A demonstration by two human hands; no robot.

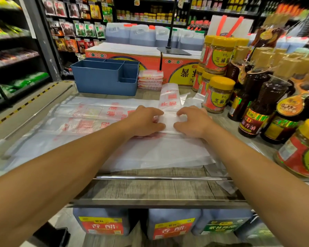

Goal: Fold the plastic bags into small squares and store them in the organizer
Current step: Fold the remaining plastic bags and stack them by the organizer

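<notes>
Bottom of frame: 3 jugs (173, 227) with red and green labels sit under the desk (150, 189), behind its metal rail (161, 178).

2 bare forearms run up from the lower corners to frame centre. Left hand (144, 122) and right hand (193, 122) lie palm-down, near each other, both pressing on the same folded plastic bag (169, 122). Grip state: fingers of each hand curled down with tips on the bag's edges, thumbs below; the bag is pinned flat under them, not lifted. The folded strip shows white in the gap between the 2 hands.

It rests on a layer of loose flat bags (89, 118), translucent with red print, spread across the desk from centre to the left edge and down toward the rail.

Just beyond the hands, centre-right, another partly folded bag (169, 97) stands up loosely, red print facing the camera.

Right side: jars with yellow lids (218, 93) and dark bottles (268, 104) stand crowded along the desk edge.

Further back, left of centre: blue organizer (103, 79) with several compartments, no bags visible inside it. Touching its right side, a stack of folded squares (150, 80), red and white.

Behind those: orange cartons (150, 57) with a black stand base (173, 50) on top. Top of frame: store shelves (78, 20) with packets, jugs, bottles.
</notes>
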